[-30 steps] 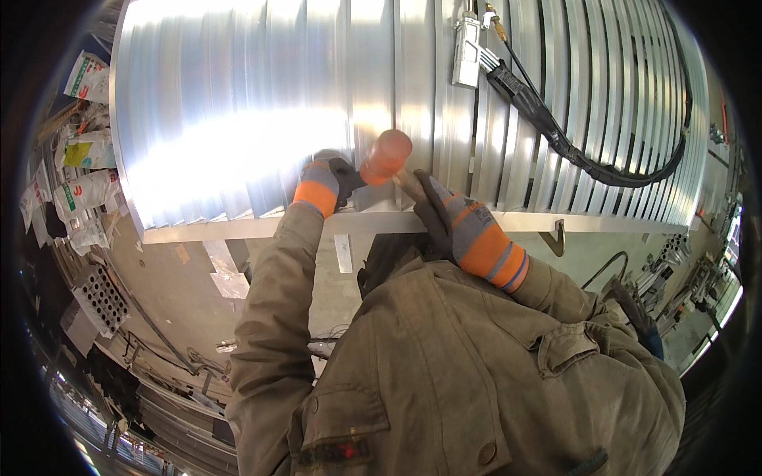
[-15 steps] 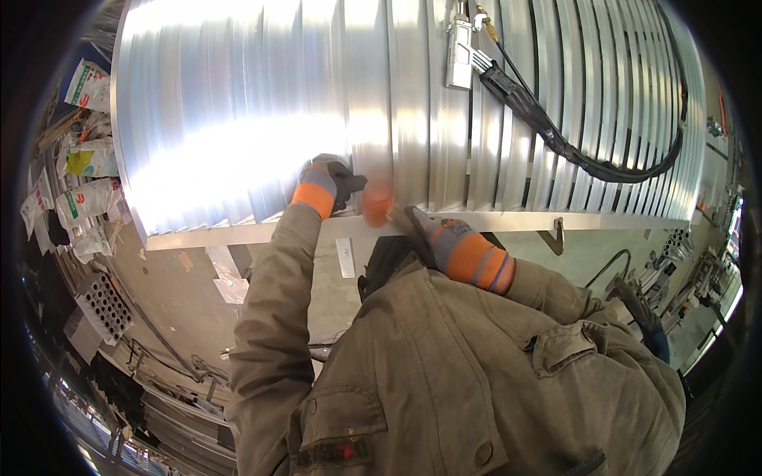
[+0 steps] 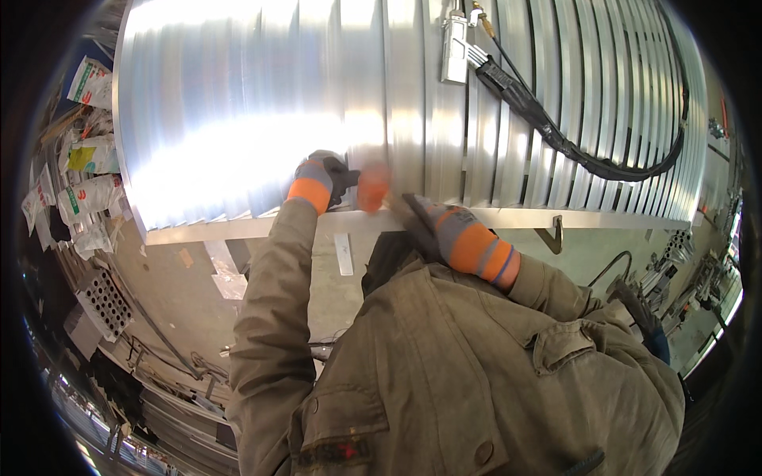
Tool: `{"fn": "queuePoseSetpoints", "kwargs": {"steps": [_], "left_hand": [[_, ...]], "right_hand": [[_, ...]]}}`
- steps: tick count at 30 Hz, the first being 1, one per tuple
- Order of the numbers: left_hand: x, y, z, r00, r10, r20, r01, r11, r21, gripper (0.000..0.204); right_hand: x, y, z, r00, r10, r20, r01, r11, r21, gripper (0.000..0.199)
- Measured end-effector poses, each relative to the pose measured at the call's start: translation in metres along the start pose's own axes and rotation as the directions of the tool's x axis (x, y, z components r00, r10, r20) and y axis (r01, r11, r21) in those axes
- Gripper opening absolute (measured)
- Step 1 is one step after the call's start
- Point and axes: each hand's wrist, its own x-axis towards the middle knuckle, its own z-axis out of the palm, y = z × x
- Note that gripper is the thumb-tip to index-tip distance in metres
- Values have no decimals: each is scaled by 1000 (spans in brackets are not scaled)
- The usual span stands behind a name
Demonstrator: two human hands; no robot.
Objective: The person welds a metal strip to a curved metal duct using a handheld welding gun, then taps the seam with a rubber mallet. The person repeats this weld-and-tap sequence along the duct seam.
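My right hand (image 3: 440, 226), in a grey and orange glove, is closed round the handle of a mallet. The mallet's orange-red head (image 3: 373, 187) is smeared by motion, over the near edge of a panel of shiny metal slats (image 3: 405, 127). Just left of the head, my left hand (image 3: 327, 176), gloved alike, rests at the near ends of the slats. Its fingers are curled together, and what they hold, if anything, is hidden. Along the near side of the slats runs a flat metal rail (image 3: 238, 231), close under both hands.
A welding torch-like tool (image 3: 456, 51) with a black sleeved cable (image 3: 548, 131) lies across the slats at right. A bracket (image 3: 553, 236) hangs below the rail. White bags (image 3: 86, 198) and a perforated metal block (image 3: 105, 303) are at left. A pale strip (image 3: 343, 254) lies on the floor.
The mallet head has shifted slightly up and left, still blurred. My left hand has moved a little up and left, staying by the slat ends.
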Motion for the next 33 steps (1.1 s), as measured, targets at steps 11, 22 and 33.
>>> {"fn": "queuePoseSetpoints", "kwargs": {"steps": [11, 22, 33], "left_hand": [[-31, 60, 14, 1000, -5, -23, 2, 986, -168, 59], [2, 67, 35, 1000, -11, 6, 11, 997, -77, 48], [6, 73, 33, 999, -41, 24, 40, 999, 31, 51]], "right_hand": [[-35, 51, -66, 939, 323, -116, -281, 918, 281, 46], [-47, 50, -54, 981, 144, -131, -125, 982, 144, 50], [-52, 56, -95, 822, 199, -534, -186, 979, 78, 42]]}}
